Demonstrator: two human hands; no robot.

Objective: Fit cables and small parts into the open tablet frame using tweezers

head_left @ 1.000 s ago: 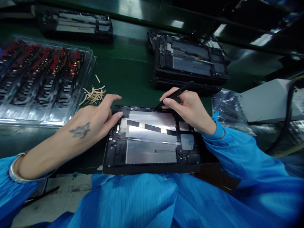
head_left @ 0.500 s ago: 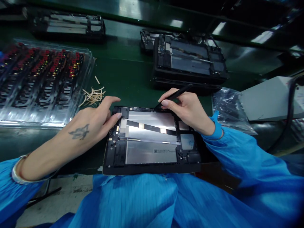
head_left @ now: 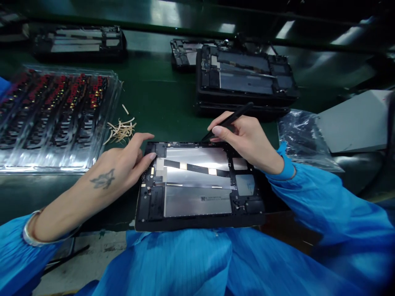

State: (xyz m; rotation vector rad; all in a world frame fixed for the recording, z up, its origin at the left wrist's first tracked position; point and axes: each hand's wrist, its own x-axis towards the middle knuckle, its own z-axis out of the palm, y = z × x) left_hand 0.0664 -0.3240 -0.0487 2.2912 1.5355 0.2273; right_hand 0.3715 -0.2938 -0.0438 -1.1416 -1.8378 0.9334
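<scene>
I am sitting at an electronics assembly line in a factory. The green workbench [head_left: 166, 98] in front of me carries several opened tablets [head_left: 197, 185] with bare metal plates and flat cables inside. More of them are stacked further back [head_left: 247, 78]. A clear plastic tray [head_left: 58, 119] holds rows of small parts. I wear a blue anti-static coat [head_left: 191, 263], as such work requires.
</scene>
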